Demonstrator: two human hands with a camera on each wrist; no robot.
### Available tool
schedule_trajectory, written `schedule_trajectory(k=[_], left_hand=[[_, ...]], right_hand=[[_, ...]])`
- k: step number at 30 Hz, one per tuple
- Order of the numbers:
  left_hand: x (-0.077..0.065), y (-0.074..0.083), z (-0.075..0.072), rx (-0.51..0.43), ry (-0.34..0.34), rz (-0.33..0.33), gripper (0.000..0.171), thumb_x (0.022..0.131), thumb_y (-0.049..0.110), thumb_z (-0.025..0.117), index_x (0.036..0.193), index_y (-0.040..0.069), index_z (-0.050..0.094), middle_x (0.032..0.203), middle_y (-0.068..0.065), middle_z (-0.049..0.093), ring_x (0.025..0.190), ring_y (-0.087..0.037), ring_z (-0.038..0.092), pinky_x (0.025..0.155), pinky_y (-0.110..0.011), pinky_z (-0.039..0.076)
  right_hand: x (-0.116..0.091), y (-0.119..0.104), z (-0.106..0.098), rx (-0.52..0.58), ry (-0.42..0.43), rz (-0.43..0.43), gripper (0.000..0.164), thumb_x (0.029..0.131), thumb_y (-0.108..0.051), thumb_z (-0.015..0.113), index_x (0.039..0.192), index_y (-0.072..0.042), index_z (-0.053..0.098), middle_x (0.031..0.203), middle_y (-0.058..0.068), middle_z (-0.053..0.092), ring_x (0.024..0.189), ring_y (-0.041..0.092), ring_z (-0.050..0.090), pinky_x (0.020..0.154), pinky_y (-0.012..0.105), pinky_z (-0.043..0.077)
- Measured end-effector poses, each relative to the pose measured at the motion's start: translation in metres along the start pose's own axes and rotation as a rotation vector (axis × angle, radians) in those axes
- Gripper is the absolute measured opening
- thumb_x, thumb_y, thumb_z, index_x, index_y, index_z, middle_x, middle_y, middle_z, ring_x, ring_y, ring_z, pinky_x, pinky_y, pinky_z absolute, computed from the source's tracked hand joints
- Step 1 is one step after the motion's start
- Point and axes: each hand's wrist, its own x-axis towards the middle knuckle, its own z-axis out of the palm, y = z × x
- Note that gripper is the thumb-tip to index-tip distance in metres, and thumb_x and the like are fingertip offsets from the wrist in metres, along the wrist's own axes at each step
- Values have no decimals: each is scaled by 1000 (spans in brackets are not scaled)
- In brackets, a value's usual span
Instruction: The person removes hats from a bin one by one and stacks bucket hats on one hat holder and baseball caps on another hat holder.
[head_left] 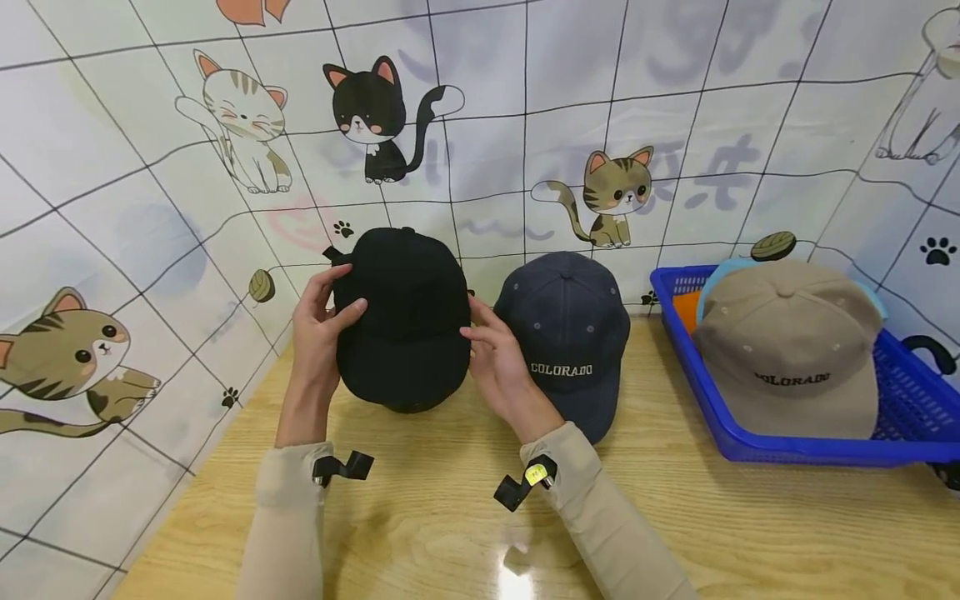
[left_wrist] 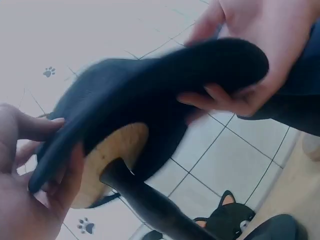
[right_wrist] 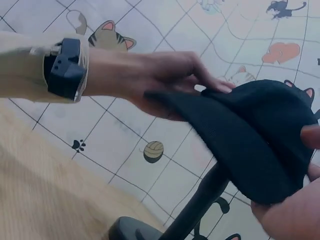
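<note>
A black baseball cap sits over a stand, its brim toward me. Beneath it, the left wrist view shows the stand's pale wooden top on a black pole. My left hand pinches the left edge of the brim, thumb on one face and fingers on the other. On the opposite side, my right hand grips the brim's right edge. Right beside that hand is a navy cap lettered COLORADO. The stand is mostly hidden by the black cap in the head view.
A blue plastic basket stands at the right, with a tan COLORADO cap on top and orange and light-blue items partly covered. A cat-printed sheet hangs behind the wooden table. The black stand has a round base.
</note>
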Motion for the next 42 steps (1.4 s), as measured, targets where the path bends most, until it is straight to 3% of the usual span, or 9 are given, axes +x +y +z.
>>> schedule_trajectory(k=[6, 12, 15, 20, 22, 25, 31, 38, 42], left_hand=[[-4, 9, 16, 214, -126, -34, 58, 101, 17, 67, 155, 18, 46, 163, -2, 38, 142, -18, 45, 102, -20, 47], [-2, 8, 19, 227, -89, -37, 57, 100, 16, 68, 153, 17, 47, 161, -1, 41, 147, -19, 42, 113, -32, 42], [-4, 10, 13, 362, 4, -26, 52, 101, 23, 68, 150, 15, 51, 158, -4, 46, 146, -20, 42, 111, -40, 42], [-6, 9, 19, 630, 285, 8, 47, 96, 34, 74, 136, 14, 60, 137, -14, 64, 91, -31, 68, 85, -37, 50], [-5, 9, 23, 651, 300, 22, 45, 97, 33, 73, 136, 14, 60, 138, -15, 65, 74, -33, 65, 75, -36, 51], [-4, 9, 23, 562, 164, 11, 46, 101, 32, 68, 143, 17, 56, 151, -9, 56, 107, -27, 69, 85, -36, 52], [1, 9, 13, 41, -113, -139, 61, 103, 10, 63, 157, 19, 37, 170, -1, 25, 155, -16, 28, 100, -31, 52], [1, 9, 24, -97, 165, -124, 59, 91, 3, 77, 143, 7, 49, 149, -11, 55, 112, -22, 65, 82, -24, 58], [-1, 8, 24, -163, 97, -89, 57, 93, -2, 72, 144, 8, 49, 155, -9, 53, 130, -24, 60, 87, -24, 58]], right_hand=[[2, 4, -3, 7, 123, 84, 62, 100, -4, 48, 160, -15, 37, 164, 6, 36, 150, 29, 37, 103, 34, 41], [-2, -3, 3, 55, 158, 67, 58, 101, -9, 46, 159, -15, 40, 166, 3, 32, 151, 30, 34, 111, 37, 37], [-5, -5, 9, 35, 152, 90, 60, 101, -7, 46, 160, -13, 37, 167, 7, 31, 148, 34, 37, 109, 39, 38], [-8, -7, 17, -30, 137, 34, 66, 98, -4, 48, 162, -15, 34, 168, 4, 31, 154, 26, 33, 110, 35, 40], [-10, -8, 18, -41, 117, -24, 68, 97, -3, 48, 162, -16, 34, 169, 2, 30, 156, 22, 30, 109, 31, 42], [-12, -11, 17, -45, 82, -94, 71, 97, -1, 46, 163, -19, 31, 170, 1, 28, 157, 22, 29, 103, 26, 47], [-11, -14, 11, -74, 90, -88, 74, 96, 2, 47, 164, -16, 27, 169, 3, 28, 151, 21, 37, 101, 26, 47], [-2, -1, 2, -136, 164, 112, 63, 94, 0, 51, 155, -12, 42, 135, 6, 56, 85, 11, 63, 75, 29, 46], [-2, -2, 1, -63, 115, 62, 72, 96, 2, 49, 163, -17, 28, 156, 4, 43, 120, 14, 58, 89, 30, 46]])
